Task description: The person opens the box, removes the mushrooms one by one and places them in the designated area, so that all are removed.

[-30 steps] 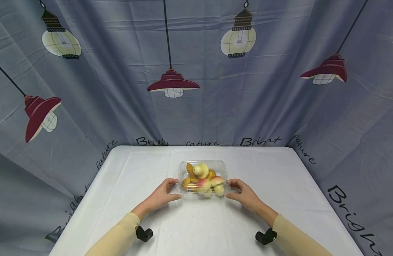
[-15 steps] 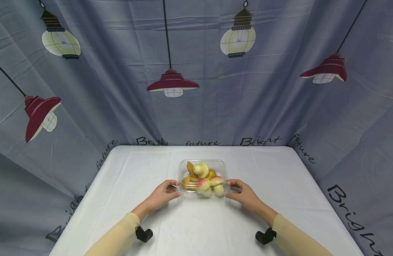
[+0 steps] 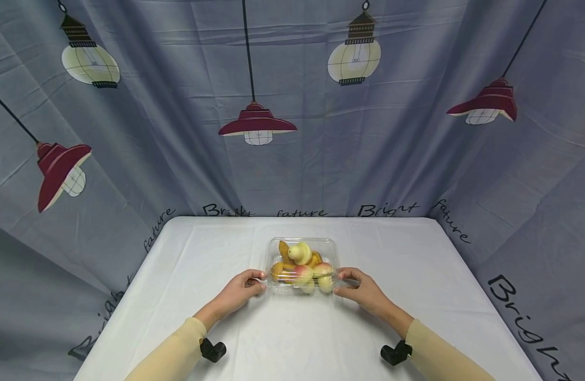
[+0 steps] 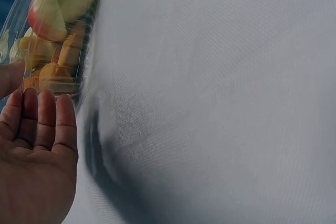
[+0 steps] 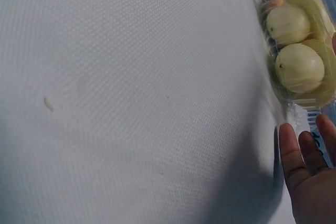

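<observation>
A clear plastic clamshell box (image 3: pixel 302 290) sits on the white table with fruit inside. Through its lid show a yellow pear (image 3: pixel 299 253), a banana (image 3: pixel 284 251) and red-and-yellow apples or peaches (image 3: pixel 303 275). My left hand (image 3: pixel 237 292) holds the left end, thumb and fingertips right at the rim. At the opposite end, my right hand (image 3: pixel 365 291) holds the right front corner, with its thumb near the front. The left wrist view shows the fingers (image 4: pixel 65 124) extended under the rim; in the right wrist view, the fingertips (image 5: pixel 286 132) meet the box's end.
The table (image 3: pixel 392 243) has a white cloth. Behind and beside it hangs a grey-blue curtain (image 3: pixel 292 174) printed with lamps and lettering. Black wrist cameras (image 3: pixel 212 350) sit below both forearms.
My left thumb has drawn slightly back from the box's front corner, and the fruit has shifted a little within the box. The right hand stays nearly still.
</observation>
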`<move>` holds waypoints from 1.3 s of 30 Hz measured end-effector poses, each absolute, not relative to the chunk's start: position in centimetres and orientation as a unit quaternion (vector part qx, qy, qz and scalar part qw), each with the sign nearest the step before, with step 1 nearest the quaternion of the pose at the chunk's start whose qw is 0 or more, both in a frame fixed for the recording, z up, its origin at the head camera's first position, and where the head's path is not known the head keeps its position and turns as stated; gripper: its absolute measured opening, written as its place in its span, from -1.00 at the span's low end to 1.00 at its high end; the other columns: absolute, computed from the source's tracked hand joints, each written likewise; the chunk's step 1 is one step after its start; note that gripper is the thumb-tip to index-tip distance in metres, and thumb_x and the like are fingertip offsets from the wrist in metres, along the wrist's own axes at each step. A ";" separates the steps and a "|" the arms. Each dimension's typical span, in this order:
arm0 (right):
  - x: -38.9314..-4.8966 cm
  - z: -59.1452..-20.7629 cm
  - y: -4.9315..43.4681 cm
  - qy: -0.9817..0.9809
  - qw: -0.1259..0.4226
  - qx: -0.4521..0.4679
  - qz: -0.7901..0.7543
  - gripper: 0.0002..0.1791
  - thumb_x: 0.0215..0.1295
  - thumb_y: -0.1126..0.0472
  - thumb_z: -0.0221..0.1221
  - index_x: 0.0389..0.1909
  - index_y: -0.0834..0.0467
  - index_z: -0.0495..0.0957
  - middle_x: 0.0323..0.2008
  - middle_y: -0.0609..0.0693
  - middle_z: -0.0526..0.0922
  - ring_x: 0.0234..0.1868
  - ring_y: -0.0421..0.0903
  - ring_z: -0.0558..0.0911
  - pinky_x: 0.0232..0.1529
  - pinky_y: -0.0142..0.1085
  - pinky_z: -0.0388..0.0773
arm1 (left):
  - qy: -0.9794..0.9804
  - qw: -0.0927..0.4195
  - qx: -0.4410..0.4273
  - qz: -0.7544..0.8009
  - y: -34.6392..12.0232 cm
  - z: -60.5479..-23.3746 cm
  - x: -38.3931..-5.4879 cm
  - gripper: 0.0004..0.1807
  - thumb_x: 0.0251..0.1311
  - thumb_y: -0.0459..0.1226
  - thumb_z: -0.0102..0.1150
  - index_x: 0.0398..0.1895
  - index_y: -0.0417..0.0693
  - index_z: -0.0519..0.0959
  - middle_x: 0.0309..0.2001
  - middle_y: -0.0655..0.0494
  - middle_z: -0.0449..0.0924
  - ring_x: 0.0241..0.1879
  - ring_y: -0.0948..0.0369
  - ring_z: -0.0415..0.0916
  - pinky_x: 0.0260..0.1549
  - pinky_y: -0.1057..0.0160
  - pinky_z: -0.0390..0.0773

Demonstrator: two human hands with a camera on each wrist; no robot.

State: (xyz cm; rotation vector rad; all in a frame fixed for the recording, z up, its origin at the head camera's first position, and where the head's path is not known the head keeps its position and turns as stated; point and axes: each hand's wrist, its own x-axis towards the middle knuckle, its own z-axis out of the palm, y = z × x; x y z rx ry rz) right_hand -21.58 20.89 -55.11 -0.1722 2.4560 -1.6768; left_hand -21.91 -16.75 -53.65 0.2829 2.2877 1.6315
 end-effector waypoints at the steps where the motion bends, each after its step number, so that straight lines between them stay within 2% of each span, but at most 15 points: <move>1: -21.6 -55.1 20.9 0.822 0.082 -0.060 -0.560 -0.57 0.19 0.07 0.47 -0.05 0.18 0.55 0.32 0.07 0.50 0.32 0.19 0.47 0.25 0.13 0.49 | 0.798 0.159 0.098 0.572 -16.8 -53.7 -21.9 -0.54 0.43 -0.17 0.23 0.27 -0.22 0.47 0.01 0.00 0.58 -0.07 0.11 0.54 -0.09 0.09 0.57; 5: -21.6 -55.2 20.9 0.822 0.084 -0.063 -0.560 -0.59 0.20 0.06 0.47 -0.08 0.17 0.55 0.33 0.07 0.49 0.31 0.19 0.47 0.23 0.12 0.50 | 0.794 0.162 0.100 0.578 -16.8 -53.8 -21.9 -0.56 0.45 -0.20 0.21 0.27 -0.24 0.46 0.04 -0.03 0.57 -0.10 0.13 0.54 -0.13 0.12 0.60; 12: -21.5 -55.0 20.9 0.824 0.080 -0.063 -0.557 -0.62 0.20 0.05 0.47 -0.14 0.16 0.54 0.33 0.08 0.49 0.33 0.20 0.45 0.26 0.14 0.48 | 0.788 0.160 0.100 0.586 -16.6 -53.9 -22.1 -0.56 0.42 -0.24 0.24 0.26 -0.26 0.47 -0.07 -0.02 0.59 -0.16 0.08 0.52 -0.19 0.14 0.58; 21: -21.6 -55.0 20.7 0.824 0.081 -0.058 -0.557 -0.66 0.20 0.08 0.47 -0.18 0.12 0.55 0.33 0.09 0.49 0.33 0.21 0.45 0.24 0.11 0.50 | 0.787 0.152 0.089 0.591 -16.4 -54.0 -22.3 -0.52 0.37 -0.23 0.30 0.26 -0.25 0.47 -0.09 -0.01 0.58 -0.19 0.09 0.53 -0.27 0.18 0.56; 33: -21.5 -55.0 20.5 0.822 0.080 -0.056 -0.561 -0.63 0.18 0.09 0.48 -0.18 0.17 0.54 0.32 0.10 0.49 0.34 0.22 0.44 0.24 0.13 0.50 | 0.776 0.149 0.070 0.609 -16.1 -53.9 -22.1 -0.55 0.37 -0.22 0.27 0.21 -0.27 0.47 -0.06 -0.03 0.54 -0.17 0.14 0.50 -0.21 0.20 0.60; 37: -21.5 -54.9 20.4 0.821 0.079 -0.061 -0.563 -0.64 0.18 0.11 0.48 -0.19 0.18 0.54 0.31 0.10 0.49 0.32 0.20 0.45 0.20 0.08 0.52 | 0.792 0.135 0.049 0.594 -16.1 -53.9 -22.1 -0.66 0.47 -0.13 0.17 0.02 -0.25 0.57 -0.17 -0.02 0.59 -0.20 0.16 0.54 -0.20 0.20 0.63; 39: -21.4 -54.8 20.4 0.823 0.080 -0.070 -0.559 -0.66 0.20 0.11 0.48 -0.19 0.16 0.55 0.32 0.10 0.49 0.31 0.17 0.46 0.17 0.03 0.53 | 0.802 0.127 0.040 0.582 -16.1 -53.9 -22.0 -0.65 0.51 -0.08 0.11 -0.08 -0.23 0.60 -0.23 0.00 0.61 -0.22 0.16 0.55 -0.21 0.19 0.64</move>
